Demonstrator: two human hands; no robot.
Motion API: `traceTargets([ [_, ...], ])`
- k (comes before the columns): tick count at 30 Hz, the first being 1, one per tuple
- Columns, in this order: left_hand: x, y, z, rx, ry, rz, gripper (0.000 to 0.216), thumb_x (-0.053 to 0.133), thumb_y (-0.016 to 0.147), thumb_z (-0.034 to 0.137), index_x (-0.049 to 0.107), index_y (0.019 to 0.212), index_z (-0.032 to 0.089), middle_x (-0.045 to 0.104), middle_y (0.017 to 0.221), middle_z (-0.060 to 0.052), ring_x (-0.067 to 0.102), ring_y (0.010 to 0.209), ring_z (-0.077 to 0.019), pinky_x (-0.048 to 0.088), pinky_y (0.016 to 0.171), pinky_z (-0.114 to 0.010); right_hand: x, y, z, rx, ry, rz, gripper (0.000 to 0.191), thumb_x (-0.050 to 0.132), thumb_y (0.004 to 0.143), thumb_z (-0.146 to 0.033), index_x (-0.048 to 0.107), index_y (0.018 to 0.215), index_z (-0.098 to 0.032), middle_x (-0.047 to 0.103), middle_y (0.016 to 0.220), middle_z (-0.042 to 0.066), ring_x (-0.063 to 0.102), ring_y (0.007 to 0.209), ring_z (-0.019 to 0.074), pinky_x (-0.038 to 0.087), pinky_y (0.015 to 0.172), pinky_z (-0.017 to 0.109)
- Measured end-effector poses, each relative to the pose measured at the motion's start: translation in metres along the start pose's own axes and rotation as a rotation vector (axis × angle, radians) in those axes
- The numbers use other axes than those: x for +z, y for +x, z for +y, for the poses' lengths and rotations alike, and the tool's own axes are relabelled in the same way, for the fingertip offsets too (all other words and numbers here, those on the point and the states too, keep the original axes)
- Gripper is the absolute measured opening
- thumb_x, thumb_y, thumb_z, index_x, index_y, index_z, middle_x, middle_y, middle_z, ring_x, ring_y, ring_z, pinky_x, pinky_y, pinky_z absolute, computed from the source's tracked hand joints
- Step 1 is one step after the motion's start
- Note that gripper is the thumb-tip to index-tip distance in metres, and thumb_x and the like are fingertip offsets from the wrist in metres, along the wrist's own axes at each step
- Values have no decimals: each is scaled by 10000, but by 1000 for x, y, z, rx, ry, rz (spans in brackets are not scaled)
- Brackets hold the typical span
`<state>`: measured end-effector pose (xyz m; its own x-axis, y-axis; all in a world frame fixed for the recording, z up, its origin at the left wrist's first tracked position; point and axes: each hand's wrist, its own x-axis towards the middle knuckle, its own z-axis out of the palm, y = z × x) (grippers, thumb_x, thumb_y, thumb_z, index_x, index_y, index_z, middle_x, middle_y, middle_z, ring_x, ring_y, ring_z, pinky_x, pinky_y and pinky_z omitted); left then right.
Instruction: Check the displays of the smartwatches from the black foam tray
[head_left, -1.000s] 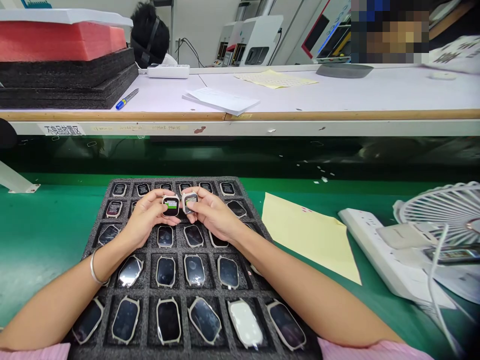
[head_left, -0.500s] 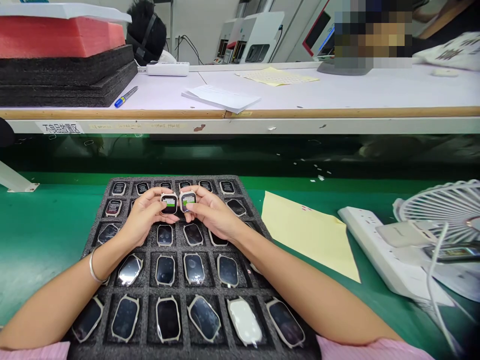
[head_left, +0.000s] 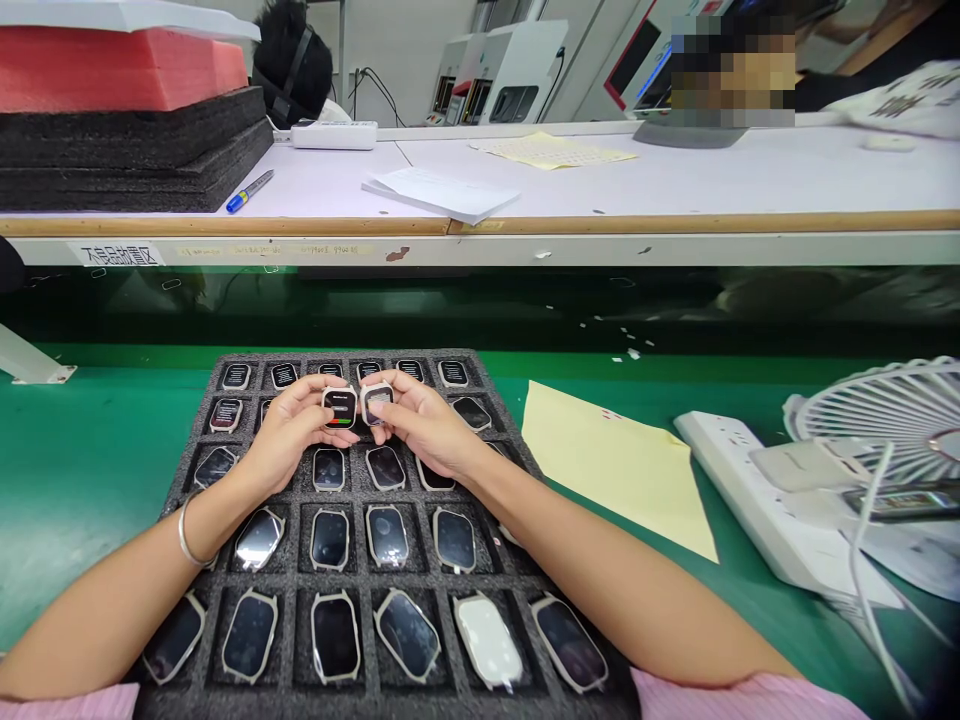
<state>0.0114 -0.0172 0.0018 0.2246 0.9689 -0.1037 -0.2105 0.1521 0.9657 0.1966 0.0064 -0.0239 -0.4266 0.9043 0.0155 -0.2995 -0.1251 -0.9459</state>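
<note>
2 watches point(head_left: 340, 408) in hands point(head_left: 289, 430); foam tray point(head_left: 349, 357), fan point(head_left: 885, 420) nr.

Pixelated patch point(head_left: 733, 70), upper right; indistinct

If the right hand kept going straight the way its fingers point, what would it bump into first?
Probably the smartwatch in the left hand, just past the watch that the right hand pinches, though depth is hard to judge here.

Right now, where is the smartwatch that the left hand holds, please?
In the head view, the smartwatch is held in the left hand, above the upper middle of the black foam tray. It is just left of the second smartwatch, in the right hand.
</note>
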Motion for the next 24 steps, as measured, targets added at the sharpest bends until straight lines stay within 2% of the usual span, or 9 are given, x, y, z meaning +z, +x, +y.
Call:
traceTargets([
  [7, -1, 0, 0, 14, -1, 14, 324, 643, 731, 199, 592, 1050, 175, 686, 859, -11, 725, 648, -182, 590, 659, -306, 3, -2, -6, -16, -9, -24, 359, 678, 699, -131, 592, 1037, -218, 620, 819, -29, 594, 588, 102, 449, 584, 269],
  [15, 1, 1, -1, 17, 32, 60, 332, 713, 719, 228, 584, 1021, 174, 675, 885, -3, 712, 596, -146, 584, 615, -256, 1, -1, -4, 0, -13, -16, 326, 710, 769, -262, 591, 1067, -206, 630, 765, -29, 615, 584, 111, 454, 594, 273],
  [24, -2, 2, -2, 9, -5, 38, 381, 691, 718, 215, 583, 1082, 180, 683, 902, -14, 715, 630, -159, 581, 656, -285, 3, -2, -5, 6, 23, -21, 378, 637, 695, -103, 594, 1053, -217, 638, 799, -28, 615, 596, 107, 446, 596, 260],
])
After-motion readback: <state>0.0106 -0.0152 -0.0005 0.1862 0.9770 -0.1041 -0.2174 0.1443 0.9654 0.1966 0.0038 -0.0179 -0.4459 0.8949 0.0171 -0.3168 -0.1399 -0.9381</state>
